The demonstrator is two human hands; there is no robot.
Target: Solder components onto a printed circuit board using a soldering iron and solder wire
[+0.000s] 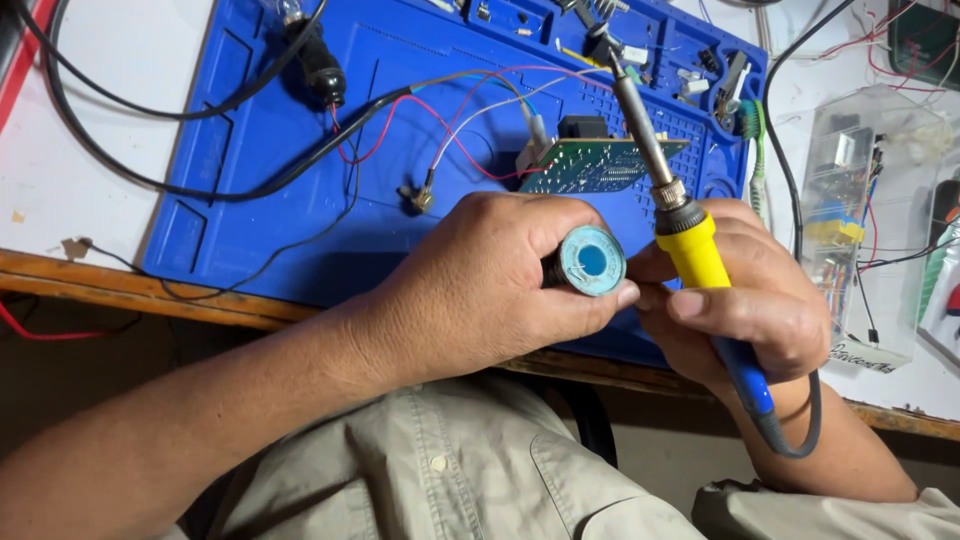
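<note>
My left hand (pixel 490 285) is closed around a small spool of solder wire (pixel 591 260), its blue end cap facing me. My right hand (pixel 760 300) grips a soldering iron (pixel 692 245) by its yellow and blue handle, with the metal shaft pointing up and away toward the top of the mat. The right thumb and fingertips touch the spool's rim. Just beyond both hands a green circuit board (pixel 595 165) lies on the blue work mat (pixel 270 150), with red, blue and white wires (pixel 450 120) running from it.
A black cable (pixel 200 190) and a black lamp holder with a bulb (pixel 318 60) lie on the mat. Small parts and clips (pixel 700 70) sit along its far edge. A clear plastic box with wired components (pixel 850 200) stands at right. The wooden table edge (pixel 130 290) runs below.
</note>
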